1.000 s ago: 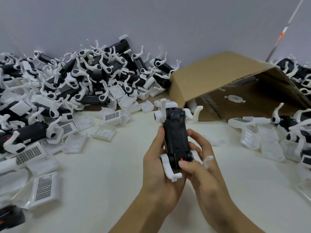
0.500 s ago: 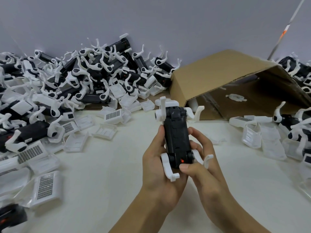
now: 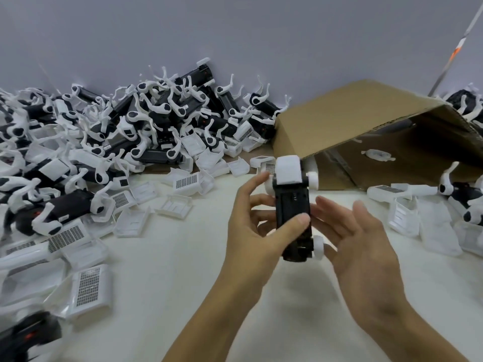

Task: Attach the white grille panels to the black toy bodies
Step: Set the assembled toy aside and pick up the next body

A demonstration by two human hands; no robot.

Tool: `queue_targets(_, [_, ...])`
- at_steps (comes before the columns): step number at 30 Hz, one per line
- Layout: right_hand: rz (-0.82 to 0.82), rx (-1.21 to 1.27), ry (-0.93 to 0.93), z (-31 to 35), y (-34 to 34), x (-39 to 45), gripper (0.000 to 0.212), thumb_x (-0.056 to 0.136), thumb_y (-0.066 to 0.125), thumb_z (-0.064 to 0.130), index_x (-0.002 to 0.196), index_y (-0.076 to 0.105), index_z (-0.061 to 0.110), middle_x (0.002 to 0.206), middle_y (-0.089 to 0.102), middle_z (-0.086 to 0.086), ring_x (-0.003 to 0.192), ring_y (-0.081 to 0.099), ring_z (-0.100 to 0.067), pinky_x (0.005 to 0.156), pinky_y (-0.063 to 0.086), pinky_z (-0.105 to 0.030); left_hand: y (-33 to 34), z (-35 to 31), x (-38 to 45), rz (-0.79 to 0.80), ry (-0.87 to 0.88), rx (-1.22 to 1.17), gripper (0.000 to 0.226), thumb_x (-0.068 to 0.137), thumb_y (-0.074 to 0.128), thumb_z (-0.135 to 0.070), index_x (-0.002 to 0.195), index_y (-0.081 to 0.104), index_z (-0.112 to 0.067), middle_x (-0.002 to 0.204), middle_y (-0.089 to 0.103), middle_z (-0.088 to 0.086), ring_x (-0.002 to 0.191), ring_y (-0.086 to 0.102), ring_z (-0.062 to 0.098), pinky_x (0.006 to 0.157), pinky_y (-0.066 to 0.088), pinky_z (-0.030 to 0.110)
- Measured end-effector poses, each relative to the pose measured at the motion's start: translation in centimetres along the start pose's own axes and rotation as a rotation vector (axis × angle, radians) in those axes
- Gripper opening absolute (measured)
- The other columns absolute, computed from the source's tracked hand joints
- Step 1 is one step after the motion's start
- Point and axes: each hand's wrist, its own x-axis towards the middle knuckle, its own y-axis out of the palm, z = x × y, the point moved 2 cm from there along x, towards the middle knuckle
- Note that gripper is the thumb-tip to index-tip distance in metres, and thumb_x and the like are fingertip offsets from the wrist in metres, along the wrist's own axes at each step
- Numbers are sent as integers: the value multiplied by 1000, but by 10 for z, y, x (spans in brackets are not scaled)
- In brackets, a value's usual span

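My left hand (image 3: 254,231) grips a black toy body (image 3: 292,207) above the middle of the table, thumb across its near side and fingers curled behind it. A white cap (image 3: 287,169) sits at the body's far end and white round joints stick out on its right side. My right hand (image 3: 358,239) is beside the body with fingers spread and straight, their tips touching its right edge. Loose white grille panels (image 3: 87,288) lie on the table at the left.
A big heap of black-and-white toy bodies (image 3: 146,121) fills the back left. An open cardboard box (image 3: 366,126) lies on its side at the back right. More panels and bodies (image 3: 407,215) lie at the right edge.
The toy body has turned over in my left hand and now shows a white cap at its far end. My right hand has let go of it and opened.
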Motion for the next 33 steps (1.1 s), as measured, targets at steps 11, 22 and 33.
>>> queue_targets(11, [46,-124,143,-8,4,2,32,62,70,60,87,80,42,95,79,-7,88,77,-20,82,54,-33,-100,20,34,-333,-93,1148,59,92,50,-1,149,45,-12,158,38,7,152,19,27,122,15,37])
queue_targets(22, [24,84,245,-14,-5,11,31,80,55,47,88,83,34,107,77,-14,95,76,-29,102,48,-50,-73,9,30,-354,129,676,33,96,59,-1,114,67,-28,77,68,-7,72,58,4,74,47,24])
queue_targets(33, [41,-133,115,-21,-6,10,33,80,62,50,107,78,38,108,78,5,104,73,-13,90,53,-31,-8,5,9,-20,-160,-375,41,98,42,0,97,80,-13,106,74,13,94,70,22,74,58,28])
